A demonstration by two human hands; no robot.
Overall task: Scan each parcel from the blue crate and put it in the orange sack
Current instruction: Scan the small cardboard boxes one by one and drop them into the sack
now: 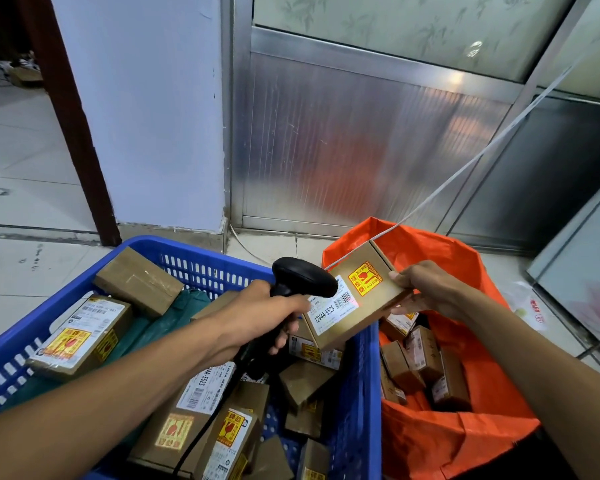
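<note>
Two hands — left (267,313) gripping scanner (302,277), right (426,289) pinching parcel's (357,303) edge

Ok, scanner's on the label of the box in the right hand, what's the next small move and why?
Probably swing the right hand rightward and drop the box into the orange sack. The scanner in the left hand already points at its barcode label, with a reddish glow beside the bars, and the sack sits open just below with other parcels inside.
</note>
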